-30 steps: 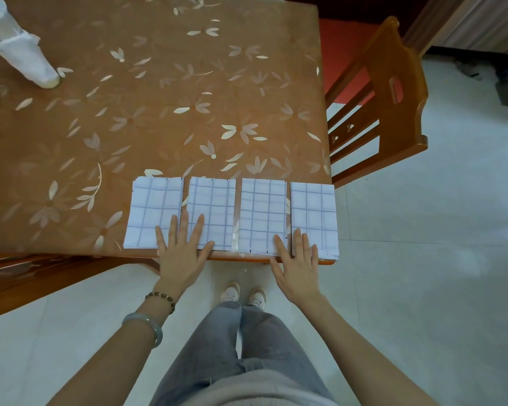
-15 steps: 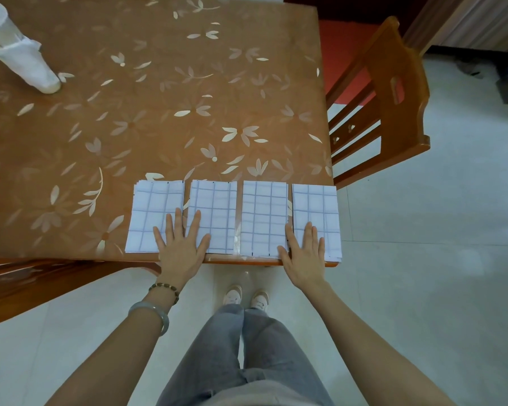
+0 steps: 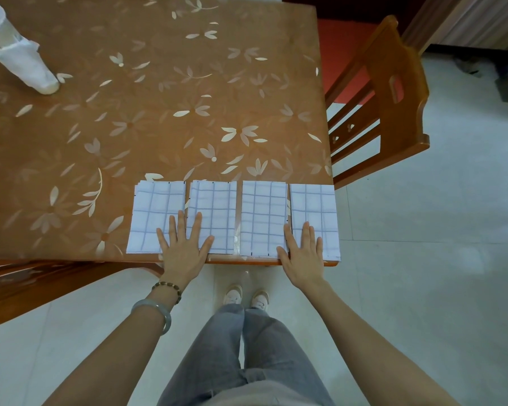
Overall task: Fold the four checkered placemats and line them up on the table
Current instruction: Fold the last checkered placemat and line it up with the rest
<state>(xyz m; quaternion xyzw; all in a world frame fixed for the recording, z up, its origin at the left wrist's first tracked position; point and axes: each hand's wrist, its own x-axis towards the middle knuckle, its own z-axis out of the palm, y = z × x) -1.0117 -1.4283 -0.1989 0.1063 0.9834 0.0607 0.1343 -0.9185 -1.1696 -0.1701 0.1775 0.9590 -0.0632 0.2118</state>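
Placemats, four, folded, lie in one row along the table's (image 3: 159,112) near edge. Counting from the table's left, they are first (image 3: 154,212), second (image 3: 216,206), third (image 3: 263,218) and fourth (image 3: 314,205).

My left hand (image 3: 184,250) lies flat with fingers spread and grips nothing. It covers the near corners of the first and second mats and the gap between them. My right hand (image 3: 304,253) is flat too, fingers straight and close together. It hides the near corners where the third and fourth mats meet. Both palms hang past the table's near edge.

The fourth mat reaches the table's right corner, and I cannot tell whether it overhangs. The first mat's far edge shows offset layers. Thin strips of table show between the mats.

A white wrapped object (image 3: 24,63) stands at the table's far left, cut off by the frame, and I cannot make out what it is.

Most of the tabletop beyond the row is bare patterned cover. A wooden chair (image 3: 393,98) stands just off the table's right side. Another chair (image 3: 27,288) is partly tucked under the table's near left.
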